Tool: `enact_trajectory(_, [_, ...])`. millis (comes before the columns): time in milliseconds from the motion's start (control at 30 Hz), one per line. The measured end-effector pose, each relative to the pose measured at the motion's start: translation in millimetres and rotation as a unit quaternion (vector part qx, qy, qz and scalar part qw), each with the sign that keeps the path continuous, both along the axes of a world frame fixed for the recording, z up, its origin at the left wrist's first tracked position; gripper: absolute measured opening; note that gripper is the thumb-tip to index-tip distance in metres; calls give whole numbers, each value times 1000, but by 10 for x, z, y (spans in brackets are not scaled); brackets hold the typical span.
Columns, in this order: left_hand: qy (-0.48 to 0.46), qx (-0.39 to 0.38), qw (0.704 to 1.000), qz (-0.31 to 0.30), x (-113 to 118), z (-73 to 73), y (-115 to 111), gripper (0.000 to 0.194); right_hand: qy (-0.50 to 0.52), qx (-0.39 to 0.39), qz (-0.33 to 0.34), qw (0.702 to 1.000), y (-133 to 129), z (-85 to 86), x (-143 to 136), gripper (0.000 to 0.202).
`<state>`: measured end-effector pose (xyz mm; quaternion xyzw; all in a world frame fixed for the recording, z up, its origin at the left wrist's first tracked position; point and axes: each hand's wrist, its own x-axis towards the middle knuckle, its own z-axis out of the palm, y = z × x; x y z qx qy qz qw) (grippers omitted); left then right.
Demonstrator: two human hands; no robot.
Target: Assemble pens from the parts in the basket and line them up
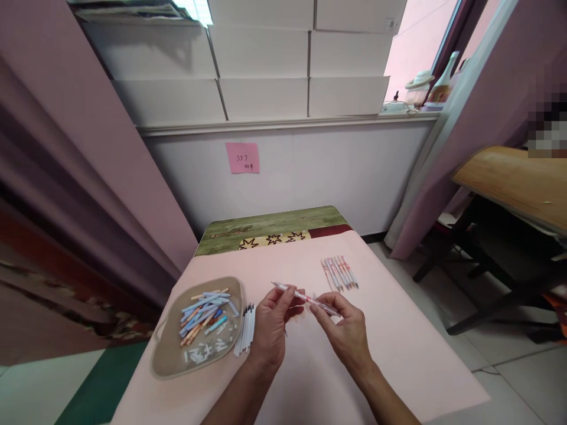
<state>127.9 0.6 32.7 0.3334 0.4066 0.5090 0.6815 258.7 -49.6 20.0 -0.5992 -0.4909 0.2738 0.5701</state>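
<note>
Over the pink-covered table, a slim pen (pixel 305 297) with a pale tip and red marks on its barrel is held between both hands. My left hand (pixel 273 321) pinches it near the tip, which points up and left. Closed round the barrel's other end is my right hand (pixel 344 324). Just left of my left hand lies a row of white pen refills (pixel 245 332) with dark tips, partly hidden by that hand. Beyond my right hand, several pens (pixel 339 273) rest side by side in a neat row.
A beige basket (pixel 159 354) at the left holds blue and orange pen barrels (pixel 204 316) and small white pieces (pixel 201 353). A pink note (pixel 243 158) sticks to the wall behind the table (pixel 398 360). On the right stands a wooden desk (pixel 514 183) with a dark chair.
</note>
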Motion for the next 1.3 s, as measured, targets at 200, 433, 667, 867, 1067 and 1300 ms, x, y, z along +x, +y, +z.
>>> enact_trajectory(200, [-29,-32,999,-2,15,14,21,31,-11,-43,16,999,60,-26,13,26])
enact_trajectory(433, [-54,-26,998,12,2,-64,22,25,-111,-38,35,993,46,-97,19,27])
enact_trajectory(667, [-38,-20,999,24,-26,-46,57,26,-172,30,-19,984,14,-92,-21,21])
enact_trajectory(867, [-39,-31,999,16,-30,-59,61,26,-211,-11,1,977,16,-96,12,29])
enact_trajectory(1067, [-43,-32,998,20,-26,-98,74,25,-216,1,-9,976,11,-126,-7,25])
enact_trajectory(1300, [-40,-28,999,13,-28,-112,81,24,-197,-37,9,980,0,-122,-12,27])
